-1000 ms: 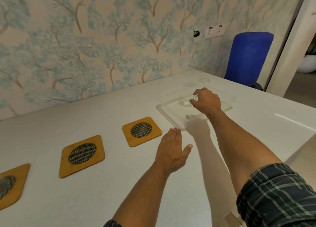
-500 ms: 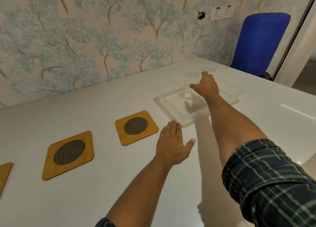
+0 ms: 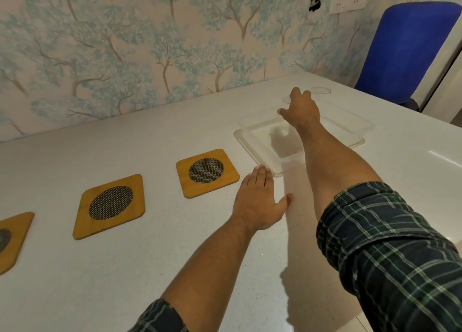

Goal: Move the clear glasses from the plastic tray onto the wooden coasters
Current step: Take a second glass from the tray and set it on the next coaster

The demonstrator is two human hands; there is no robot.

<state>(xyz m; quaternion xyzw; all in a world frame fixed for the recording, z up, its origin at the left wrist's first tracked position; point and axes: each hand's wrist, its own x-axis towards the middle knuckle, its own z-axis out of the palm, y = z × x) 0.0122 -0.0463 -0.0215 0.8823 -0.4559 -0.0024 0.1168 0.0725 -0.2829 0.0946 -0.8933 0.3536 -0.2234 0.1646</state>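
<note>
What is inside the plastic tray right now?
At the plastic tray's far end, two clear glass rims show, one clear of the right hand. The hand and forearm cover the rest.

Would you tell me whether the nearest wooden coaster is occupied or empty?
Empty: the nearest wooden coaster shows its bare mesh centre, with no glass on it.

Blue chair [image 3: 405, 49], green plaid sleeve [image 3: 390, 251].
</note>
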